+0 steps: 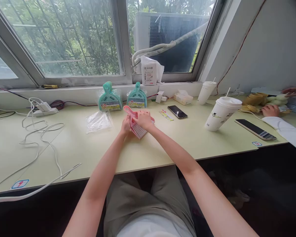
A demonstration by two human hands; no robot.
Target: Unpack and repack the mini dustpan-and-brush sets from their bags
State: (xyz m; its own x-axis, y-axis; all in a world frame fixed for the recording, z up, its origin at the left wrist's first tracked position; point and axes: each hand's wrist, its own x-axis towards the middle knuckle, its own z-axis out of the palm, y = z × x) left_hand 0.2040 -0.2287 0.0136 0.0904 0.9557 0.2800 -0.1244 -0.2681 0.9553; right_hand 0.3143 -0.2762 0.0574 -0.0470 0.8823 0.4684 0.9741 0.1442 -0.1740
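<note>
**Hands on a pink dustpan set at mid-frame**

Hands meet just above the centre of the frame, on the pale green surface (88, 151). The left hand (125, 126) is closed on the near edge of a pink mini dustpan-and-brush set (135, 126), and the right hand (144, 119) lies curled over its top, fingers gripping it. The set rests on the surface, its handle pointing to the upper left.

Just left of it lies an empty clear plastic bag (98, 121). Behind, against the window ledge, stand two stacks of teal dustpan sets (110, 98) and (136, 96). To the right lie a small printed label (166, 115) and a black phone (177, 112). A white lidded cup (222, 113) stands further right. At the far right edge, another person's hand (270, 110) rests by yellow items.
</note>
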